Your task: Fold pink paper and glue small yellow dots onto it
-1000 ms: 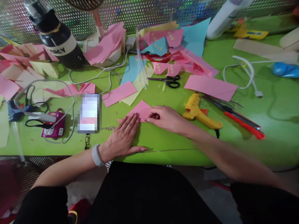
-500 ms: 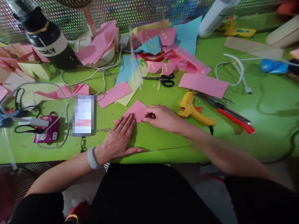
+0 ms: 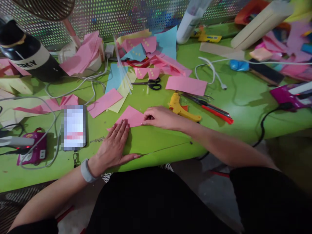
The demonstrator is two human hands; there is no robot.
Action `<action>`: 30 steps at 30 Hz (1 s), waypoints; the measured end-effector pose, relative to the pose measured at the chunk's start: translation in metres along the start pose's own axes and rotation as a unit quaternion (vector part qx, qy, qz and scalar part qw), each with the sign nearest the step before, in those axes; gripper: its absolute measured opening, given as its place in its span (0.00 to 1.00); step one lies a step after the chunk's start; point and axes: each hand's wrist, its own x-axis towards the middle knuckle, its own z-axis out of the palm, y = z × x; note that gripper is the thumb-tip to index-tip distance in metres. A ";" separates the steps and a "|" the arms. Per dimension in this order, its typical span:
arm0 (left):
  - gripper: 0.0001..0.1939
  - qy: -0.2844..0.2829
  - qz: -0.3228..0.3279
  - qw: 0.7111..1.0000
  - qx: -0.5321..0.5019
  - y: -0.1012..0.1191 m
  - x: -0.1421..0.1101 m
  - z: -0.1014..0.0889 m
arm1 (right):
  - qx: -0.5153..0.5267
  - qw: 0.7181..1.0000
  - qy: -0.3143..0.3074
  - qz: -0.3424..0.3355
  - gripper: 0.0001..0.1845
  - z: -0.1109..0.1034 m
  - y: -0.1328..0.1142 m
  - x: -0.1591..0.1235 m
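Note:
A folded pink paper [image 3: 132, 115], roughly triangular, lies on the green tabletop in front of me. My left hand [image 3: 112, 143] rests flat over its lower left part, fingers stretched and thumb spread out to the right. At the paper's right corner, my right hand [image 3: 161, 117] is closed with thumb and forefinger pinched on the edge. My fingers cover both ends of the paper. Just to the right of that hand lies a yellow glue gun [image 3: 181, 109].
Scissors [image 3: 154, 84], a red utility knife [image 3: 216, 113] and pink strips lie beyond my hands. A phone [image 3: 73, 128] and a purple power socket [image 3: 36, 148] sit on the left. A dark bottle [image 3: 36, 55], cut papers and cables fill the back.
The head view has swung to the right, so things on the table appear shifted left. Both hands keep their places on the pink paper, with little visible movement.

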 end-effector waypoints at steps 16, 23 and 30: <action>0.56 0.008 -0.001 1.000 0.026 -0.001 0.002 0.000 | -0.161 0.986 0.037 0.017 0.07 -0.038 0.006 -0.036; 0.55 0.031 0.010 0.999 0.032 -0.003 0.001 0.004 | -0.171 0.965 0.078 -0.180 0.46 0.043 -0.034 -0.040; 0.55 0.023 0.000 0.999 0.040 -0.001 0.002 0.003 | -0.185 0.964 0.070 -0.179 0.54 0.074 -0.019 -0.034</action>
